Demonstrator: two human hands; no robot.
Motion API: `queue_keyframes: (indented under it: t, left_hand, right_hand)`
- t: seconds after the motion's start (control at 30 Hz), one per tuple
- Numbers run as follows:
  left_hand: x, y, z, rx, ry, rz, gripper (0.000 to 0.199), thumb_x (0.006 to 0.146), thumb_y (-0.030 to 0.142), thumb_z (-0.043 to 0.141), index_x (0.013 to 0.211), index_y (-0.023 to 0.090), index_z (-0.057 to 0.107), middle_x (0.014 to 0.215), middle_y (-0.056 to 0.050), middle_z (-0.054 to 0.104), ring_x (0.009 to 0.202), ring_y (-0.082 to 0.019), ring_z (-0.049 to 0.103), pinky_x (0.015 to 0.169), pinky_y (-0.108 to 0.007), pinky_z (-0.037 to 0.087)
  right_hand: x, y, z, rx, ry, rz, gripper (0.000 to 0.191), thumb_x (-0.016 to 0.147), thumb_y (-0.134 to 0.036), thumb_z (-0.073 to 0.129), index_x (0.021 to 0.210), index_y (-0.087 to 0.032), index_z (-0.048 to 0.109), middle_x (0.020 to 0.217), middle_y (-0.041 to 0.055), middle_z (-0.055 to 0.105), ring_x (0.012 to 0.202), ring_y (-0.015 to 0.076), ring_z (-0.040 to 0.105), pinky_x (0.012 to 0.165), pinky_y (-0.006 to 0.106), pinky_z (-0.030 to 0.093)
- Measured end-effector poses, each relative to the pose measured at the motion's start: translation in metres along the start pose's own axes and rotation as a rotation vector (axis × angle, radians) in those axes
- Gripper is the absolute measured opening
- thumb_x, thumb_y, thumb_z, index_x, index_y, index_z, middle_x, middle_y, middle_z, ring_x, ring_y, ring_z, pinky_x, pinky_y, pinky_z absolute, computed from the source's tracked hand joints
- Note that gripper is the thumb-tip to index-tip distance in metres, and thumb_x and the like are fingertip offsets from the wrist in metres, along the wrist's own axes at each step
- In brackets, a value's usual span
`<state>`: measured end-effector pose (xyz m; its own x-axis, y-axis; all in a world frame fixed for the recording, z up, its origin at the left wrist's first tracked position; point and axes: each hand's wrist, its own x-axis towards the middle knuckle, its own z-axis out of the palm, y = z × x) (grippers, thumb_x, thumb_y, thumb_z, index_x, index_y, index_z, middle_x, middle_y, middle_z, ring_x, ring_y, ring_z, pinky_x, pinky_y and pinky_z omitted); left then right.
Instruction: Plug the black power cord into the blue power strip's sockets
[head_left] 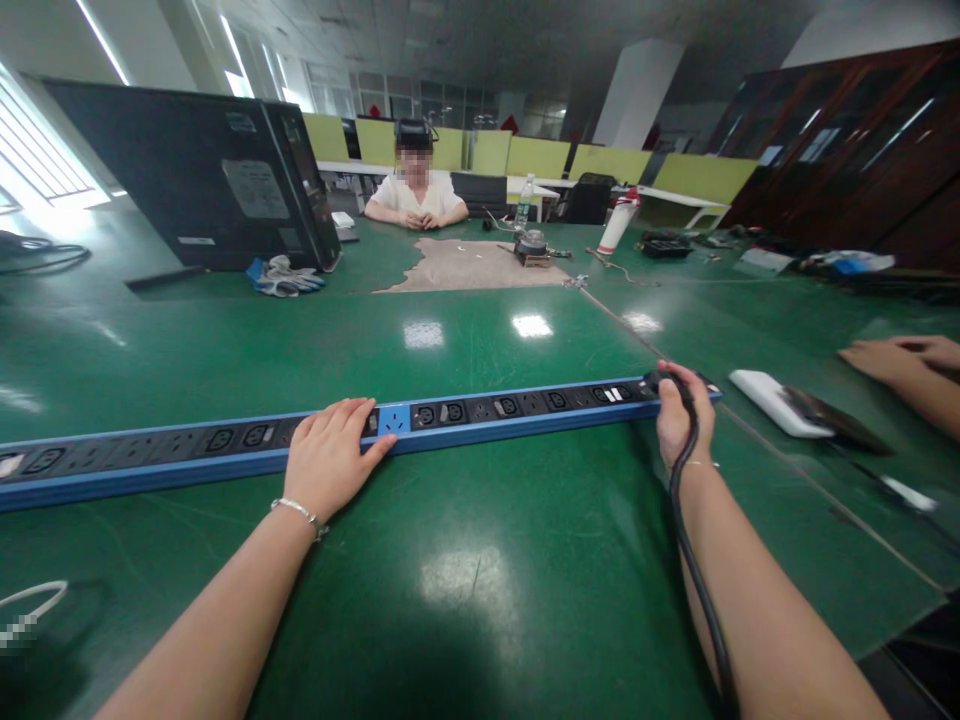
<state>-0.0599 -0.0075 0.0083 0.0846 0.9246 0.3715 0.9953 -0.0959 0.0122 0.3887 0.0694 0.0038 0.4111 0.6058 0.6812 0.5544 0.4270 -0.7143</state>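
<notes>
A long blue power strip [465,436] with a row of black sockets and one blue socket lies across the green table, running off the left edge of view. My left hand [330,450] grips it near the middle, fingers over the top and thumb along the near side, just left of the blue socket. At the strip's right end, my right hand [684,415] is closed around a black plug [658,381]. Its black power cord [679,505] hangs down along my right forearm. The plug meets the socket face there; my fingers hide whether it is seated.
Right of the strip are a white box-shaped device [776,402] and another person's hands [892,358]. A black computer case [217,180] and gloves [285,277] stand back left. Across the table sits a person [416,195], near a bottle [523,203] and a white-red cylinder [618,222].
</notes>
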Motion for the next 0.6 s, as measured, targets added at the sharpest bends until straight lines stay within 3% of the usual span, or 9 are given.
queue_keyframes:
  t: [0.17, 0.37, 0.6]
  left_hand:
    - [0.0, -0.002, 0.002, 0.009, -0.005, -0.005, 0.059, 0.086, 0.057, 0.033, 0.126, 0.017, 0.049, 0.127, -0.012, 0.056, 0.118, -0.027, 0.049, 0.099, -0.043, 0.033]
    - [0.0, -0.002, 0.002, 0.011, -0.018, -0.008, 0.061, 0.085, 0.058, 0.033, 0.127, 0.017, 0.049, 0.127, -0.012, 0.056, 0.119, -0.027, 0.048, 0.099, -0.042, 0.032]
    - [0.0, 0.0, 0.0, 0.017, -0.021, -0.005, 0.06, 0.086, 0.057, 0.031, 0.127, 0.017, 0.049, 0.128, -0.012, 0.055, 0.119, -0.027, 0.048, 0.099, -0.043, 0.032]
  right_hand:
    - [0.004, 0.037, -0.017, -0.07, 0.016, 0.072, 0.03, 0.082, -0.038, 0.053, 0.103, -0.021, 0.064, 0.107, 0.0049, 0.066, 0.101, 0.0204, 0.059, 0.096, 0.042, 0.041]
    - [0.012, 0.029, -0.017, -0.186, -0.111, 0.033, 0.032, 0.081, -0.039, 0.052, 0.104, -0.021, 0.065, 0.107, 0.0053, 0.067, 0.104, 0.0225, 0.058, 0.099, 0.043, 0.038]
    - [0.019, 0.031, -0.016, -0.312, -0.216, 0.035, 0.034, 0.08, -0.04, 0.05, 0.103, -0.022, 0.066, 0.102, 0.0056, 0.068, 0.095, 0.0238, 0.061, 0.093, 0.043, 0.043]
